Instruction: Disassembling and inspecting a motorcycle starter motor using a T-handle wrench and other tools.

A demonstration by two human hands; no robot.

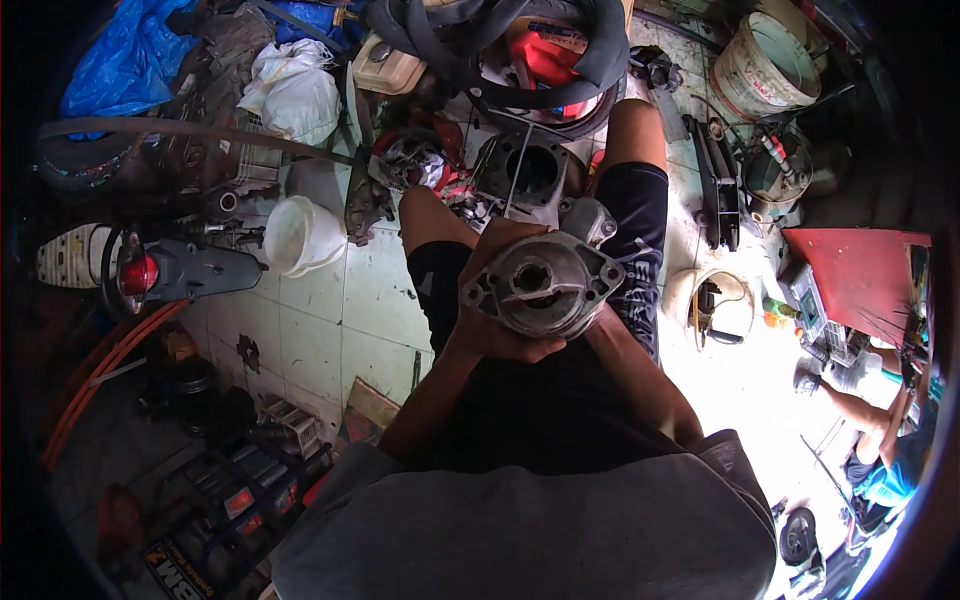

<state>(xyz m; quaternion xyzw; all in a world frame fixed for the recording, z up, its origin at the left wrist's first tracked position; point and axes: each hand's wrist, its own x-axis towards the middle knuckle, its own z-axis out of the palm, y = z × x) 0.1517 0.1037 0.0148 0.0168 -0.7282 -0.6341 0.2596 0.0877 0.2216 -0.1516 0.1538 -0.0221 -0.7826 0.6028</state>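
In front of my lap I hold a grey metal starter motor (545, 285), its two-eared flange and round bore facing up. My left hand (490, 335) is wrapped around its left side. My right hand (603, 328) is on the lower right side of the body, with most of its fingers hidden beneath the part. Beyond my knees a metal housing (575, 178) with a large round opening sits on the floor. A thin rod (520, 160) stands up across the front of it. Beside the housing on the left lies a cluster of dark parts with red pieces (425, 165).
A white bucket (300, 238) stands to the left, near a dark motorcycle fender (205, 270). Tyres (450, 60) lie at the far side. On the right are a white basin (680, 300), a red panel (850, 265) and a large pail (745, 70). Another person (880, 430) sits at the far right.
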